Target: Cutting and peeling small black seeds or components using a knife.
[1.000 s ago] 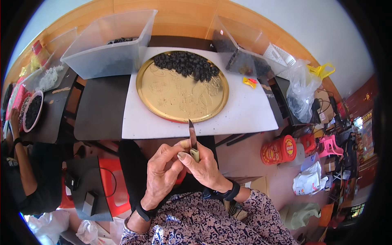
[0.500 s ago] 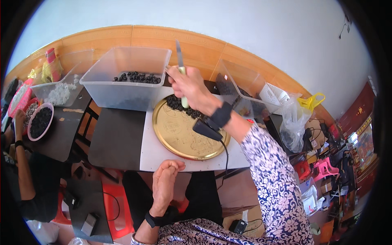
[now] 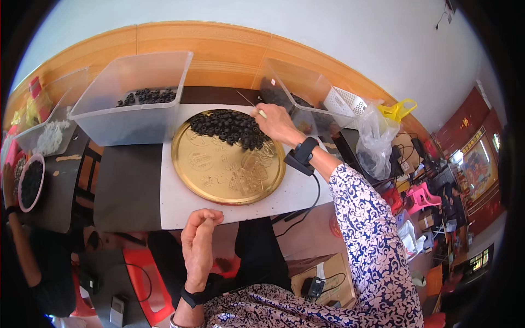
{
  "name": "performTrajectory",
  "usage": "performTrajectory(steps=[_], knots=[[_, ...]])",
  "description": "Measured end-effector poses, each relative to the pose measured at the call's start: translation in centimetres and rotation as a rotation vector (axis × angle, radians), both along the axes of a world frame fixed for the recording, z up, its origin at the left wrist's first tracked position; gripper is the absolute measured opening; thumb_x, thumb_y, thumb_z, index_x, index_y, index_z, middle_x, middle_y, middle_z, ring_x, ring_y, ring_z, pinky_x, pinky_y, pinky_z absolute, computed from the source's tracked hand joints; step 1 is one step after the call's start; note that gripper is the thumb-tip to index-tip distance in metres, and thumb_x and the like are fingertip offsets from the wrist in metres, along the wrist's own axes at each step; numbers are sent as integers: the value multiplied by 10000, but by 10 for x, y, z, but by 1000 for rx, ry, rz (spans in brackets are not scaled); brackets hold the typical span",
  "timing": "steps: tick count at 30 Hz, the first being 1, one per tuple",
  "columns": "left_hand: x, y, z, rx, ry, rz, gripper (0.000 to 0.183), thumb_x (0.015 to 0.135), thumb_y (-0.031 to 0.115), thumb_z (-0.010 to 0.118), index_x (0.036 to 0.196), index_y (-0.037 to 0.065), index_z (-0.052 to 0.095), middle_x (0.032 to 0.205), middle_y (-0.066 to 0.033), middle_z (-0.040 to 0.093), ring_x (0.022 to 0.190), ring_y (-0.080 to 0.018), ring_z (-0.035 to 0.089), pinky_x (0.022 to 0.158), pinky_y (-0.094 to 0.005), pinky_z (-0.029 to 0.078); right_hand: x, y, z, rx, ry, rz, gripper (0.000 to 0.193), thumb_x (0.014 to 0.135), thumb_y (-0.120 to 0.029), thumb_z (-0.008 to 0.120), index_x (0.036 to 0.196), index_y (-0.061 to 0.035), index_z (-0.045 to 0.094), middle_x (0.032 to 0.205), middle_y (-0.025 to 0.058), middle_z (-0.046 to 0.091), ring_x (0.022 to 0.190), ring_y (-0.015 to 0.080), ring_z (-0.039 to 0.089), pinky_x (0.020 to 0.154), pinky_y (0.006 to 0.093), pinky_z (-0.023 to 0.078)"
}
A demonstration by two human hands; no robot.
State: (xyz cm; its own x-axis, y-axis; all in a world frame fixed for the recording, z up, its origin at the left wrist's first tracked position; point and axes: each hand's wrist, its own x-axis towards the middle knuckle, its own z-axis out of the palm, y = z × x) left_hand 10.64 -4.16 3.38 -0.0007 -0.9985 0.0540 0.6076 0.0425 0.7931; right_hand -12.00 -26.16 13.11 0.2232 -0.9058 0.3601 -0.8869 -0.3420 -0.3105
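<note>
Grips knife (image 3: 263,113) in right hand (image 3: 277,124) fingers, black pieces (image 3: 227,127) left of them; presses left hand (image 3: 198,240) fingers together, gold tray (image 3: 216,169) beyond.

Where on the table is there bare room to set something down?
Dark tabletop lies bare between the large clear bin, the white board and its own front edge. The gold tray's near half is free too. Its far side is crowded with black pieces, the right hand and knife beside them.
</note>
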Motion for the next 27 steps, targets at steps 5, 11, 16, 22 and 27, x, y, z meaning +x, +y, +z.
performTrajectory(steps=[5,11,16,22,27], knots=[[-3,4,0,2,-41,15,128,953,45,460,997,22,577,1022,-67,625,993,-154,563,955,-307,425,-45,-6,-34,19,137,-110,189,867,-167,558,996,-50,630,1008,205,620,953,402,604,814,487,490],[-5,7,2,7,-72,24,136,943,25,456,987,19,584,1015,-70,628,983,-150,562,947,-300,424,-38,-5,-54,-7,166,-92,177,871,-167,565,997,-59,629,1020,184,617,963,384,606,809,471,496],[-5,6,3,11,-100,32,146,941,19,451,995,15,587,1013,-69,631,973,-142,562,937,-288,425,-33,-10,-63,41,64,8,261,861,-165,571,1075,-33,640,1032,215,637,972,399,606,847,469,481],[-5,5,0,-24,-106,15,131,962,80,486,1017,3,577,1037,-99,614,1000,-176,566,969,-336,423,-19,13,-65,97,-74,141,268,862,-177,562,1048,-4,649,964,251,661,956,426,611,856,466,481],[-3,4,0,-30,-99,19,129,957,62,475,1011,11,580,1030,-83,619,984,-157,562,954,-311,422,0,51,-28,417,-317,144,253,901,-176,542,1066,-6,633,812,183,673,683,258,680,684,373,535]])
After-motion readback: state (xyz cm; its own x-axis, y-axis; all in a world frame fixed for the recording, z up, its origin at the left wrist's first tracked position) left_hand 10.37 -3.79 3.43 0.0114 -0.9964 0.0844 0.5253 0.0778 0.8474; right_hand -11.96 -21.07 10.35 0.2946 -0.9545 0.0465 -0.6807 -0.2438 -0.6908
